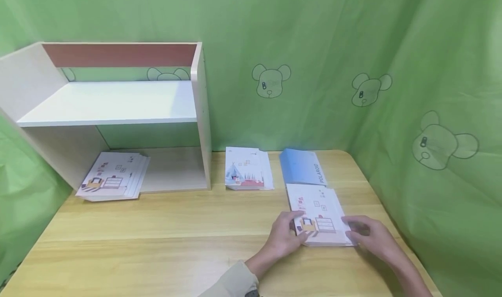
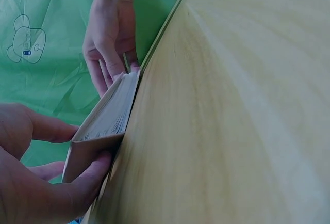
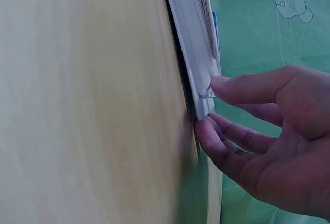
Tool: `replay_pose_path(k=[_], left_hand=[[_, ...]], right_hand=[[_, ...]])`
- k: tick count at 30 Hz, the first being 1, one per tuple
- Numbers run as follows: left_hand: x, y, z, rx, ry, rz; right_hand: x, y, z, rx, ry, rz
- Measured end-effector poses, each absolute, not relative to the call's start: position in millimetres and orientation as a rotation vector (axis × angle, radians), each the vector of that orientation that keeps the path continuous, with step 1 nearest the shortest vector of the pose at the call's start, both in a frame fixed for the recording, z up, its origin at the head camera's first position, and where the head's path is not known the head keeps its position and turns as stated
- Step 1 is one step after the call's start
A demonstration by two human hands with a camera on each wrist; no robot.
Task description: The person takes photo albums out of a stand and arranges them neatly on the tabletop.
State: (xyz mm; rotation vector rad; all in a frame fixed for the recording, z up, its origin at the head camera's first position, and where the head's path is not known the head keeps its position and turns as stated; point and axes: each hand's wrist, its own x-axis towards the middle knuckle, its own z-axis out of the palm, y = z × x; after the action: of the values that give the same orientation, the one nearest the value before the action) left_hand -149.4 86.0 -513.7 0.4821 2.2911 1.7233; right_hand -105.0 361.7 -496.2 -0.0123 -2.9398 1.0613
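A white illustrated book (image 1: 319, 205) lies flat near the table's right side, one end against a blue POLAROID book (image 1: 300, 166). My left hand (image 1: 283, 237) holds its spine side; in the left wrist view the thumb (image 2: 93, 175) is on the brown spine and a finger on the cover's edge. From the opposite side my right hand (image 1: 372, 238) grips the page edge. In the right wrist view its thumb is at the upper cover and its fingers (image 3: 232, 149) lie along the lower edge. Page edges show between the covers.
A similar white book stack (image 1: 110, 175) lies in the lower bay of a white shelf unit (image 1: 201, 114) at left. Another book (image 1: 245, 168) with a tent picture lies between the shelf and the blue book. Green curtain (image 1: 313, 35) surrounds the wooden table (image 1: 157, 244).
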Motion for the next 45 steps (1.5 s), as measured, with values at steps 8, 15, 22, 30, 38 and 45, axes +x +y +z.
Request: replay_pose_path(k=[8, 15, 22, 30, 38, 45], left_hand=[[-148.2, 85.6, -514.7, 0.512, 2.284, 1.743], [-147.6, 80.8, -512.5, 0.491, 2.262, 1.744], [-147.4, 71.1, -509.0, 0.503, 2.242, 1.785], [-146.7, 55.9, -507.7, 0.550, 2.158, 1.863], [-151.4, 38.8, -505.6, 0.604, 2.187, 1.902], [-154.8, 24.4, -501.6, 0.605, 2.190, 1.934]], right_hand=[[-104.3, 360.6, -497.1, 0.002, -2.927, 1.070], [-104.4, 358.7, -494.9, 0.004, -2.892, 1.129], [-106.3, 350.0, -487.0, 0.003, -2.831, 1.178], [-108.4, 339.4, -474.5, 0.047, -2.750, 1.162], [-111.8, 324.6, -466.2, 0.075, -2.660, 1.173], [-116.0, 309.8, -462.0, 0.063, -2.623, 1.179]])
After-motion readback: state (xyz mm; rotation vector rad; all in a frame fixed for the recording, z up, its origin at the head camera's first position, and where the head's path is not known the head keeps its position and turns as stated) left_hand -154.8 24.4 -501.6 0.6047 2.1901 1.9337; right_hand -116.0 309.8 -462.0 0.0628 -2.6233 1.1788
